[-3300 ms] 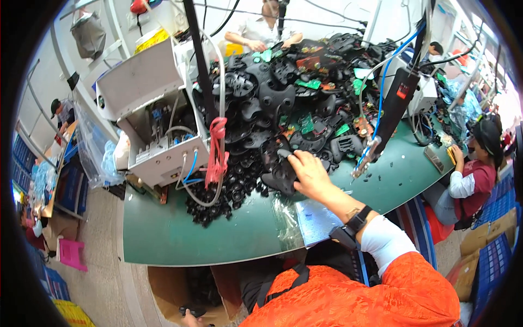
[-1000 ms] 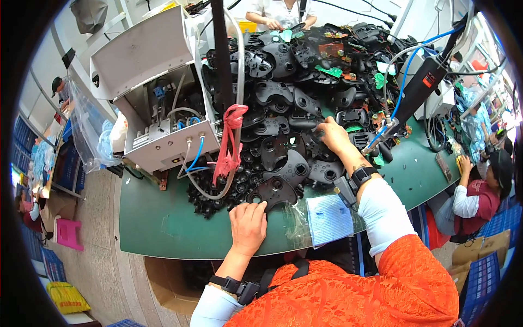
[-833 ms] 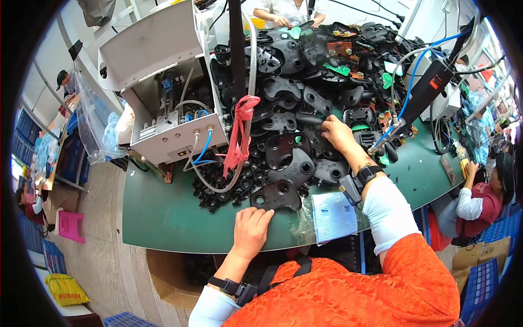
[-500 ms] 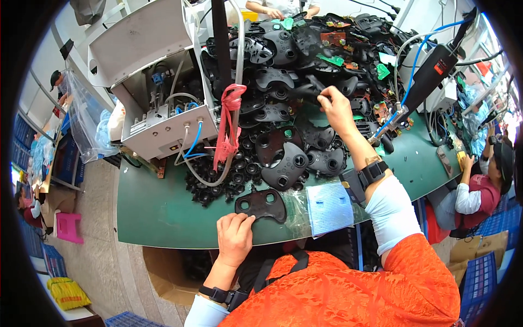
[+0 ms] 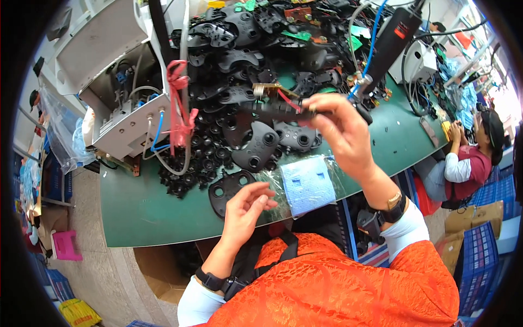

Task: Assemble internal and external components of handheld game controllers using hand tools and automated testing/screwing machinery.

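Note:
My right hand, raised over the heap, pinches a black controller part by its right end. That part is smeared by motion; red wires and a small brownish board show just above it, but I cannot tell whether they are joined to it. Near the table's front edge, my left hand hovers with loosely bent fingers and the thumb apart, holding nothing. Beside it lies a black controller shell with round holes, partly covered by the fingers. A grey controller shell rests farther back.
A blue cloth pad in clear plastic lies between my hands. Black controller parts are heaped behind, with small round caps at left. An open grey machine box stands left; a black hanging tool leans in at right.
My right hand has come nearer from the heap, bringing the black part. The left hand has let go of the black shell and risen beside it. The whole view has shifted.

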`<state>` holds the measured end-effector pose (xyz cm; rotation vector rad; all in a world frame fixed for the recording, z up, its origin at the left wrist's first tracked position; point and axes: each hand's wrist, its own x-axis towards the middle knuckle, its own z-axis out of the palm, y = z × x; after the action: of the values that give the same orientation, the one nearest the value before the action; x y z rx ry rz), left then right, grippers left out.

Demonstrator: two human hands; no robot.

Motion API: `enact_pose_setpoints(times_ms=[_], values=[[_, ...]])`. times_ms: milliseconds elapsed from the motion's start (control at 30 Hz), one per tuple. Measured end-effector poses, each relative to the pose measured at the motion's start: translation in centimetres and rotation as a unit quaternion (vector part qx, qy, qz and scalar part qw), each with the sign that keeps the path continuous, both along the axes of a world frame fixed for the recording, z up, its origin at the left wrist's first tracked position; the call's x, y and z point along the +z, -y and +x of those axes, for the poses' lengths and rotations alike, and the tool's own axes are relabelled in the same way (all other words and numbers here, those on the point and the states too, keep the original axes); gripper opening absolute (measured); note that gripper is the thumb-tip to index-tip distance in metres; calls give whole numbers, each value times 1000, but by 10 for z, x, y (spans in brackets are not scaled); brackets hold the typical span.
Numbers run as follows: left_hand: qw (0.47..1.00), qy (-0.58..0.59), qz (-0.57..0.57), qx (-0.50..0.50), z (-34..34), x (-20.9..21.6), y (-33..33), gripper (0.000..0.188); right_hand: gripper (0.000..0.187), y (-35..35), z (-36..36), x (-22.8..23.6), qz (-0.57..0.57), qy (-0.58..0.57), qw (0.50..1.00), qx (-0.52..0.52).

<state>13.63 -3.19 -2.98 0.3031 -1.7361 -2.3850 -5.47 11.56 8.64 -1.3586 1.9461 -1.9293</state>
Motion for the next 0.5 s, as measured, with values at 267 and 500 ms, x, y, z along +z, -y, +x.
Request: enact_pose_setpoints(times_ms=[267,500], values=[[991,67,-111,33,-15,-23,-33,23,33,-89,46,-86,174,-295,938,-58],[959,26,-263,99,-9,-34,-36,40,46,-113,63,-114,194,-275,939,-66]])
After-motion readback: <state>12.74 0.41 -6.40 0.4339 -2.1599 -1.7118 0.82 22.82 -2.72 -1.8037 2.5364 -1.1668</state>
